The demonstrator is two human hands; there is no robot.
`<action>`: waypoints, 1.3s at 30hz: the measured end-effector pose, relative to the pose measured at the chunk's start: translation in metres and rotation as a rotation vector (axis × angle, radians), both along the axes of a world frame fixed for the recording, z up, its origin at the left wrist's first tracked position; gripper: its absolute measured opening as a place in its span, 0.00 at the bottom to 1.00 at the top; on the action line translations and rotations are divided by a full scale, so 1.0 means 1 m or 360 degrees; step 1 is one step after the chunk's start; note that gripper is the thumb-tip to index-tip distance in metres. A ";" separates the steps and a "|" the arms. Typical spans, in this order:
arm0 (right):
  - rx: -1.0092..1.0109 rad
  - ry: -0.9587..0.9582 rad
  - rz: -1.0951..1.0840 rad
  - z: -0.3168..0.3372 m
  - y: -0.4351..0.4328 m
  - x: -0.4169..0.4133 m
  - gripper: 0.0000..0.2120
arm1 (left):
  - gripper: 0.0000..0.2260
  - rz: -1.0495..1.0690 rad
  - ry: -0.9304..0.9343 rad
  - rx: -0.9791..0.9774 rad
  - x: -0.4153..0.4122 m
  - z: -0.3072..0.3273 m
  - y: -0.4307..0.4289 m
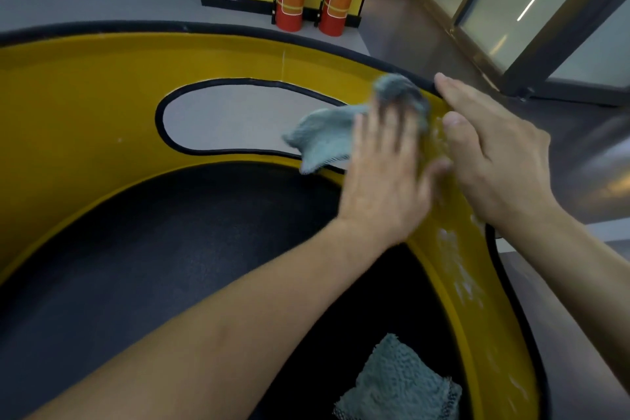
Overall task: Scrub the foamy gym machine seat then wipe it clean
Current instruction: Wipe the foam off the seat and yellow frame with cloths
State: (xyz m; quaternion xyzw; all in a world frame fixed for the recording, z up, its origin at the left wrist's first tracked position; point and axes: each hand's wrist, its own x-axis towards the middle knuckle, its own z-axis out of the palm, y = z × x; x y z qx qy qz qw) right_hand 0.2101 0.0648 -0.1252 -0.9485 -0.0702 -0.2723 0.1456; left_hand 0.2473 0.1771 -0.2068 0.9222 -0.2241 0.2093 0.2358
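A spare cloth [399, 382] lies on the black seat pad [170, 249]. The left hand [385, 174] presses a grey rag [327, 136] flat-fingered onto the foamy yellow rim [456, 269]. The right hand [494, 153] rests flat beside it. Firm, overlapping strokes would serve best.
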 end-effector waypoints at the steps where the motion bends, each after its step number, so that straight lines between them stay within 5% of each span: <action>1: 0.0013 0.0003 0.0010 0.001 0.000 0.000 0.27 | 0.34 -0.0200 -0.0078 0.0081 -0.010 -0.004 -0.006; 4: 0.0023 0.0024 0.0019 0.001 0.000 0.000 0.27 | 0.34 -0.0361 -0.0169 0.0275 -0.010 -0.015 -0.002; 10: -0.0030 0.0020 -0.0009 0.001 0.000 0.000 0.28 | 0.36 0.0339 0.0090 -0.0058 0.023 -0.005 0.025; 17: 0.0023 0.0011 0.0037 0.000 -0.001 0.002 0.26 | 0.35 -0.0388 -0.0219 0.0396 -0.014 -0.015 -0.004; 24: -0.0047 -0.0013 0.0003 -0.004 -0.007 0.004 0.24 | 0.37 0.0306 0.0172 -0.0088 0.020 -0.002 0.024; 31: -0.0017 0.0104 0.0129 -0.002 -0.023 0.008 0.24 | 0.36 -0.0303 -0.0084 0.0182 -0.027 -0.010 -0.014; 39: 0.0080 0.0367 0.0249 0.008 -0.028 -0.020 0.29 | 0.39 -0.0038 0.0008 0.0348 0.012 -0.008 0.036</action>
